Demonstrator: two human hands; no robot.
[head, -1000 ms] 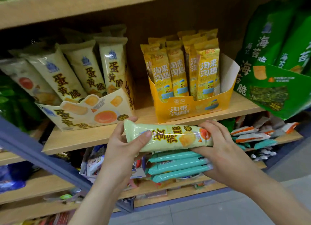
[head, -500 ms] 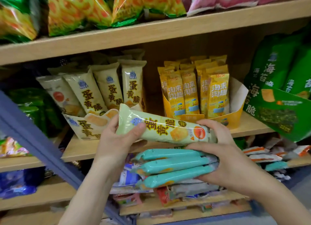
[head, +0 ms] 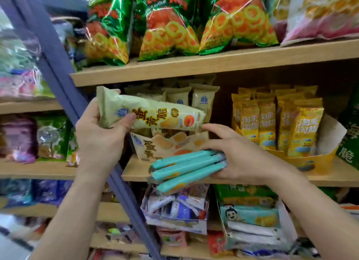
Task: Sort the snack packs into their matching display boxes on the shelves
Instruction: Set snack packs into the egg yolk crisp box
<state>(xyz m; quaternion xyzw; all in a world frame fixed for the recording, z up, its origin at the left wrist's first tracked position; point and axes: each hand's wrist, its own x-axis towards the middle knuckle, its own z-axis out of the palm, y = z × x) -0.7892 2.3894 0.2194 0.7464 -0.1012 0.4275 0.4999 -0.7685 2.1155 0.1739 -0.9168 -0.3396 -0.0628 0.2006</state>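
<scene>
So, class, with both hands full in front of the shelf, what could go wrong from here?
The left hand holds the cream pack by one end, crosswise over the cream display box; it may catch on the standing packs.
The right hand holds three teal packs fanned out while a finger stretches away; they might slide free.

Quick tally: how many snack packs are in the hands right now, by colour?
cream pack, in the left hand: 1
teal packs, in the right hand: 3 visible
Total: 4
</scene>
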